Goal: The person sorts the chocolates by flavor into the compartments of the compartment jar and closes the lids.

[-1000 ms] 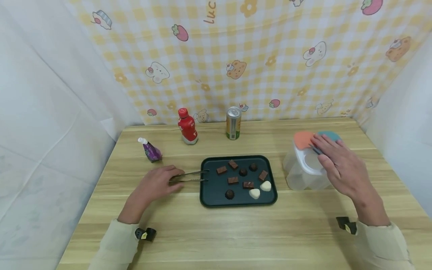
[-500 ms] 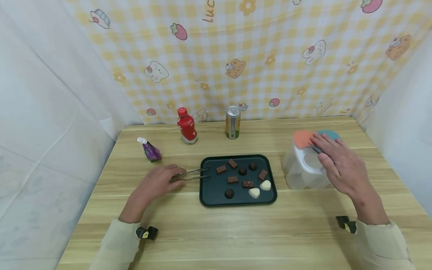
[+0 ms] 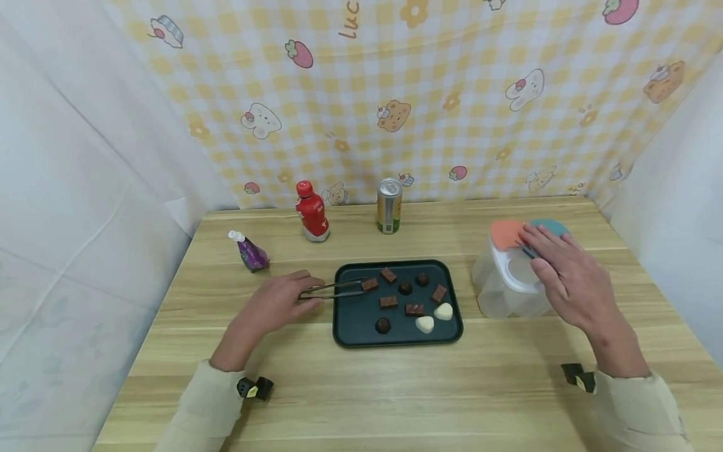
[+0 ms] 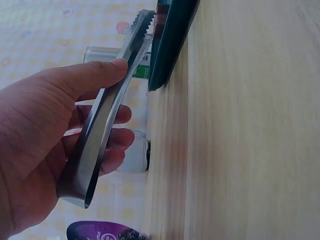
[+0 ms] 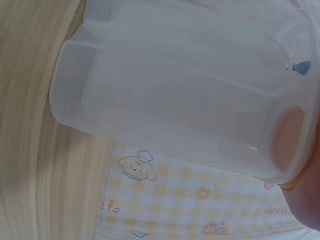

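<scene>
Head view: a pair of shiny metal tongs [image 3: 337, 289] is held by the left hand [image 3: 278, 306], with the thumb and fingers curled round the handle end. The toothed tips of the tongs are over the dark green tray [image 3: 353, 320], right at a small brown square chocolate [image 3: 369, 284]. More brown chocolates and two white heart-shaped sweets [image 3: 433, 317] are lying on the tray. The right hand [image 3: 567, 280] is laid on top of the clear plastic box with a white lid [image 3: 508, 279], and its fingers are nearly straight on the orange and teal flaps. The box is standing on the wooden table [image 3: 395, 389], to the right of the tray. A red bottle [image 3: 309, 211], a green and gold can [image 3: 389, 205] and a small purple pouch [image 3: 250, 252] are seen behind the tray. The letters "luc" can be read on the yellow checked cloth [image 3: 395, 94]; the labels on the drinks are too small to be read.
</scene>
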The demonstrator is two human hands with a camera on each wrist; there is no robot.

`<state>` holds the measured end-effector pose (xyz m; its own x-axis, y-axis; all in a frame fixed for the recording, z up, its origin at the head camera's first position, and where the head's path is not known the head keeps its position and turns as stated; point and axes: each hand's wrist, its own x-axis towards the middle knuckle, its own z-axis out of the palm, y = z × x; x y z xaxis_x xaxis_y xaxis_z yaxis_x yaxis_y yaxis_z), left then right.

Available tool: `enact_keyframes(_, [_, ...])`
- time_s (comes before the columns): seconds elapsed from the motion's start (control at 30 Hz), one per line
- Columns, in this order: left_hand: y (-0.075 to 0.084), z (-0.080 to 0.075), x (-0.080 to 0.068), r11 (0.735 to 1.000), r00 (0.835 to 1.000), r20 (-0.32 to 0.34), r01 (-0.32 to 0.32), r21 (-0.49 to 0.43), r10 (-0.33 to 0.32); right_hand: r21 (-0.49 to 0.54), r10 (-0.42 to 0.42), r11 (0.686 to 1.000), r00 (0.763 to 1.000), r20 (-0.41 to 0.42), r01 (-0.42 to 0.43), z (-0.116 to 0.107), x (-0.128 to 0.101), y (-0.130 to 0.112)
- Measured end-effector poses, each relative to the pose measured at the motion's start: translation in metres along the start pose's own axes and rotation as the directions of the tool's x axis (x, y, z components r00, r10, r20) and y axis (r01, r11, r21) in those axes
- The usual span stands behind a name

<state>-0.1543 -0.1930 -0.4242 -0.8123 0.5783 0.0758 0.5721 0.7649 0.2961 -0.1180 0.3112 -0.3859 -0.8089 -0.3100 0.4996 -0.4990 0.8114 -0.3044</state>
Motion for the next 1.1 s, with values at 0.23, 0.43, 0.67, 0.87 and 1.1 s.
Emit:
enact_keyframes(0.23, [0.002, 0.004, 0.007, 0.999, 1.0, 0.02, -0.004, 0.034, 0.004, -0.007, 0.003, 1.0, 1.0, -0.006, -0.003, 0.001, 0.0, 0.0])
enact_keyframes(0.43, [0.003, 0.007, 0.01, 0.998, 0.999, 0.044, 0.012, 0.055, -0.015, -0.003, -0.003, 1.0, 1.0, -0.018, 0.003, 0.002, 0.0, 0.001])
enact_keyframes(0.67, [0.006, 0.008, 0.013, 0.996, 0.999, 0.042, -0.008, 0.085, 0.004, -0.007, -0.008, 1.0, 1.0, -0.025, 0.007, 0.002, -0.001, 0.001])
enact_keyframes(0.87, [0.006, 0.007, 0.014, 0.993, 0.998, 0.048, -0.036, 0.113, 0.03, -0.008, -0.007, 1.0, 1.0, -0.023, 0.007, 0.001, -0.001, 0.001])
enact_keyframes(1.1, [0.003, 0.009, 0.013, 0.99, 0.998, 0.039, -0.049, 0.134, 0.044, -0.007, -0.013, 1.0, 1.0, -0.028, 0.013, 0.001, -0.001, 0.001])
